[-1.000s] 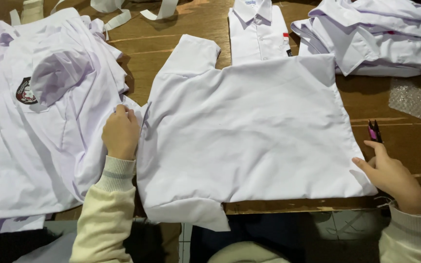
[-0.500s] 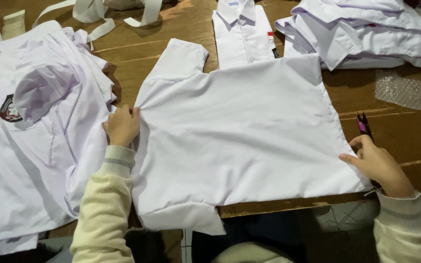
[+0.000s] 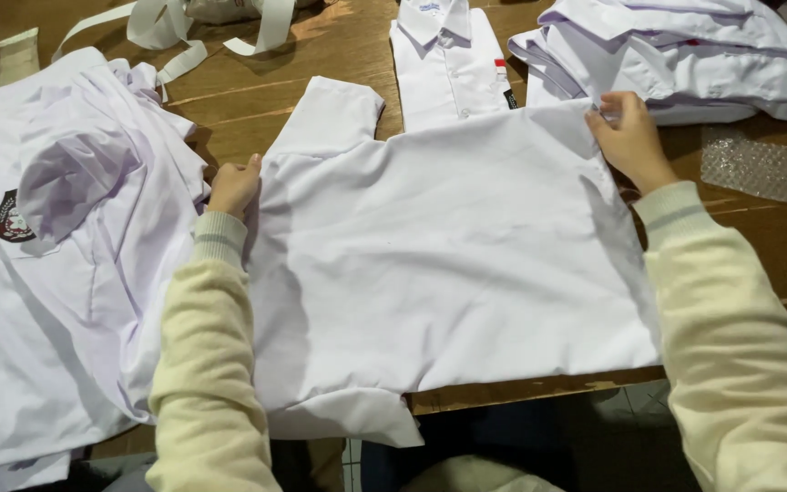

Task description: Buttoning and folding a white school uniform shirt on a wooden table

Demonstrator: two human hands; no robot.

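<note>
Two hands are laid on a white shirt (image 3: 448, 264) spread at the wooden table's (image 3: 321, 46) near edge: the left hand (image 3: 234, 185) rests flat, fingers loosely extended, at its left shoulder; the right hand (image 3: 628, 137) pinches its far right corner.

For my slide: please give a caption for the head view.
Both hands, left and right, flatten a white shirt on a wooden table.

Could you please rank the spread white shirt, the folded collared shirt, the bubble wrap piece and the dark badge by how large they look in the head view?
1. Spread white shirt, by far the largest.
2. Folded collared shirt, partly covered and farther away, so its true size is unsure.
3. Bubble wrap piece.
4. Dark badge, smallest.
</note>
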